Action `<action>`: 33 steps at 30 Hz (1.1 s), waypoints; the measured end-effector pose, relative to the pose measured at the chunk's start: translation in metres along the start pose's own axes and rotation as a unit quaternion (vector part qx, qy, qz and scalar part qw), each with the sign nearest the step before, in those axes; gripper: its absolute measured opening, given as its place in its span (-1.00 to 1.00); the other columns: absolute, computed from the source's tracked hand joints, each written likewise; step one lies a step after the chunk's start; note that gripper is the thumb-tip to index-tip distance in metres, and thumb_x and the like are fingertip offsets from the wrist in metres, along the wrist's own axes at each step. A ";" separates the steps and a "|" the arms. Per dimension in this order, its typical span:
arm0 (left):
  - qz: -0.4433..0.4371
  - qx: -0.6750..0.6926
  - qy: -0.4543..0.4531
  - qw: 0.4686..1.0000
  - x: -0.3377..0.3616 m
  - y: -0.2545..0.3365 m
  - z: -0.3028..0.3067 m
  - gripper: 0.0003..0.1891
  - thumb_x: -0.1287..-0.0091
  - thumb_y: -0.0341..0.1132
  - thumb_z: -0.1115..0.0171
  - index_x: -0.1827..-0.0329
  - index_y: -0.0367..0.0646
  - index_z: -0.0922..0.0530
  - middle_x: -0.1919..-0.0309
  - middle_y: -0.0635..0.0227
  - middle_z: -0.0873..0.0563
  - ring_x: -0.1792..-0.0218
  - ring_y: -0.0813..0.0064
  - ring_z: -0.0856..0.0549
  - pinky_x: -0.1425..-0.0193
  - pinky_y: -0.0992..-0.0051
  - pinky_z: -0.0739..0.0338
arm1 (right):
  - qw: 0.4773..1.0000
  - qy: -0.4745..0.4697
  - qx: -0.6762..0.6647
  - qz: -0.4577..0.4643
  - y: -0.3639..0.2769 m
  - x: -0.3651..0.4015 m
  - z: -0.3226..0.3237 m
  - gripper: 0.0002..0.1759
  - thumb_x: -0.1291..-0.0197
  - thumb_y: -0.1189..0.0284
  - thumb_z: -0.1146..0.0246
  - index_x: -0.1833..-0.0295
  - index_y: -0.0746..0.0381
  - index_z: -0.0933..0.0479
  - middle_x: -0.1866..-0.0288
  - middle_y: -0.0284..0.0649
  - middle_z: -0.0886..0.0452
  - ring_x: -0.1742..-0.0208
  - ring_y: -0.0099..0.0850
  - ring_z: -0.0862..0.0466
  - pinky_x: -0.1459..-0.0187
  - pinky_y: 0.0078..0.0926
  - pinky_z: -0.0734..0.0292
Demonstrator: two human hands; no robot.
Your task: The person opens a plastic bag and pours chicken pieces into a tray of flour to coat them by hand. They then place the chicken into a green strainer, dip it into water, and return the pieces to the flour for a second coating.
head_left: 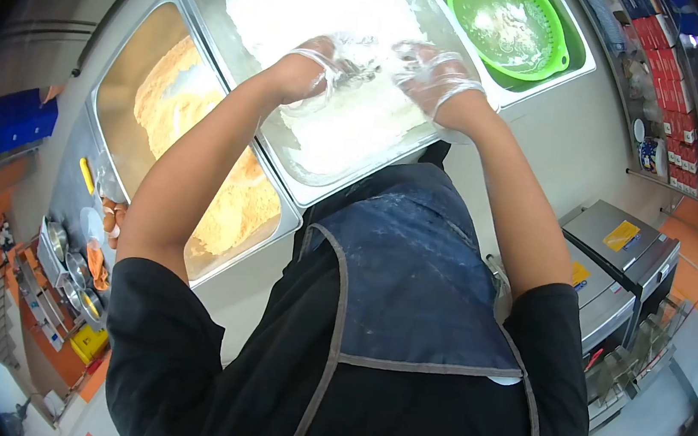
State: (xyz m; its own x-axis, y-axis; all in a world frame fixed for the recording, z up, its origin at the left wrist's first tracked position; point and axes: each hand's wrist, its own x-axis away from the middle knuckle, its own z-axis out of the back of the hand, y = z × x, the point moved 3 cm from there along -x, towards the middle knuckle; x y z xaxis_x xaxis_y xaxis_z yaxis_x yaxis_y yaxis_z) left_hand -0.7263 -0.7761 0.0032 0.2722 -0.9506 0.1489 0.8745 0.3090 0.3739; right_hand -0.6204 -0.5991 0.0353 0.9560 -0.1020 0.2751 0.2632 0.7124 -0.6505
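Observation:
A large metal tray (318, 192) holds white powder (322, 0), heaped at its far end and spread thinner near me. Both my hands are over this powder in clear plastic gloves. My left hand (325, 65) is at the middle of the tray, fingers pointing right. Close by on the right, my right hand (425, 76) is angled inward toward it. Glare and crinkled plastic blur the fingertips of both hands, so what they hold, if anything, is hidden. Some greyish clumps show between them.
Left of the white powder, a second metal tray (287, 218) holds orange-yellow crumbs (234, 205). A green strainer (561, 57) with white powder sits in a tray at the upper right. Eggs (112, 219) and bowls (78, 269) are at the left, metal-lidded units (622, 240) at the right.

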 end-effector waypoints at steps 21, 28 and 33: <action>0.411 0.030 -0.113 0.904 -0.017 0.019 -0.057 -0.48 -0.32 -0.01 0.23 -0.32 0.07 -0.27 -0.31 0.13 -0.27 -0.34 0.16 -0.22 -0.37 0.10 0.00 | 0.963 0.000 0.197 0.183 0.013 -0.015 0.041 -0.72 -0.14 0.40 -0.09 0.04 0.18 -0.53 0.12 -0.10 -0.58 0.12 -0.18 -0.58 0.04 -0.38 -0.45; 0.375 0.171 -0.175 0.894 -0.054 0.043 -0.099 -0.44 -0.31 0.01 0.24 -0.36 0.02 -0.19 -0.37 0.16 -0.15 -0.40 0.10 -0.02 -0.41 0.08 0.12 | 0.987 0.141 0.072 0.014 0.070 -0.019 0.142 -0.69 -0.16 0.28 -0.17 0.03 0.20 -0.52 0.18 -0.03 -0.59 0.18 -0.17 -0.58 0.10 -0.36 -0.46; 0.346 0.148 -0.118 0.919 -0.094 0.080 -0.066 -0.36 -0.33 0.03 0.27 -0.41 -0.14 -0.03 -0.41 0.05 0.03 -0.40 -0.02 0.04 -0.43 0.22 0.05 | 0.971 0.089 0.221 -0.037 0.112 -0.021 0.185 -0.58 -0.19 0.15 -0.12 0.04 0.27 -0.51 0.11 0.07 -0.57 0.11 -0.04 -0.56 0.09 -0.28 -0.46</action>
State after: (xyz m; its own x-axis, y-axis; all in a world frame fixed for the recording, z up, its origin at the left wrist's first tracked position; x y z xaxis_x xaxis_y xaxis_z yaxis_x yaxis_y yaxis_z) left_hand -0.6558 -0.6639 -0.0410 0.5965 -0.5018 0.6265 0.3681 0.8646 0.3421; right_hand -0.6352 -0.3888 0.0871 0.9544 -0.2543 0.1566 0.2879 0.9228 -0.2561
